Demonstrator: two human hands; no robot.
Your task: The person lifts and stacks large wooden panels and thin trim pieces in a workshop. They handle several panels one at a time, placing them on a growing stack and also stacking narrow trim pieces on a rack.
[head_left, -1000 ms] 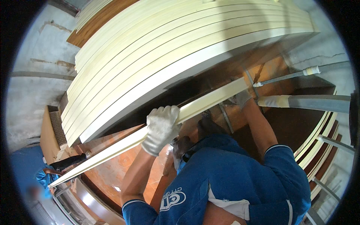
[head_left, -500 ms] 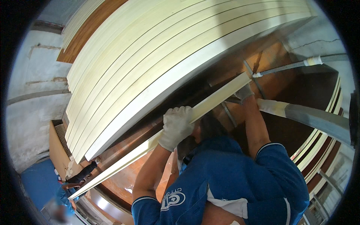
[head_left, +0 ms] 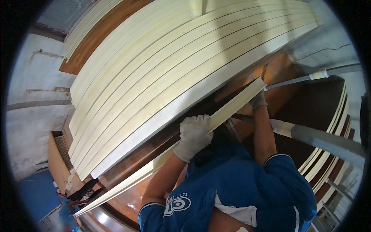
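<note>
A long, narrow cream strip [head_left: 235, 103], with a raised edge like a moulding, slants across the view from lower left to upper right. My left hand [head_left: 195, 137], in a pale work glove, is closed over its middle, fingers wrapped around the edge. Near the upper-right end, my right hand [head_left: 258, 101], also gloved, grips the strip from beneath; its fingers are mostly hidden behind it. At the far lower left, the strip's other end reaches a person [head_left: 69, 212] in a blue top, whose hands are close to it.
A large stack of cream boards [head_left: 154, 92] rises just beyond the strip, with a brown board [head_left: 102, 34] among them. Grey metal bars [head_left: 320, 141] cross on the right, in front of more leaning boards [head_left: 336, 116]. A cardboard box [head_left: 58, 162] stands at the left.
The strip and both my hands have shifted slightly right in the view, my left hand most. The board stack sits a little lower in view. Both hands keep hold.
</note>
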